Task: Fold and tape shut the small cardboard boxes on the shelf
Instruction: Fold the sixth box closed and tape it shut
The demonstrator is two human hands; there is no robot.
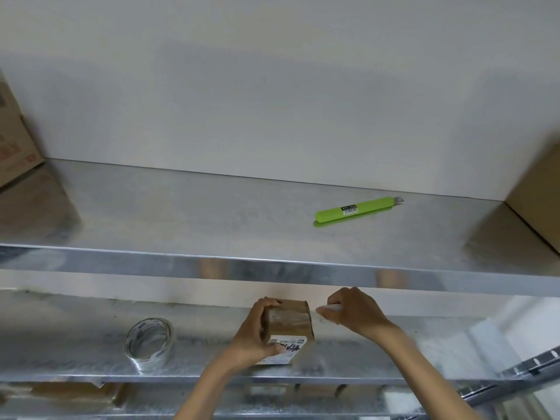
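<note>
Meanwhile, left hand (253, 338) gripped the small cardboard box (289, 327) on the lower shelf (91, 353); right hand (353, 312) pinched a white strip (328, 309) just beside it.

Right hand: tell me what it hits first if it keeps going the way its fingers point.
Probably the small cardboard box: the right hand points left at its near side, a narrow gap between; depth is uncertain.

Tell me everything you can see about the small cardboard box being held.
The small brown cardboard box rests on the lower metal shelf, flaps closed, clear tape across its top, a white printed label on its near side. The left hand grips its left side; the right hand, beside it, pinches something white.
</note>
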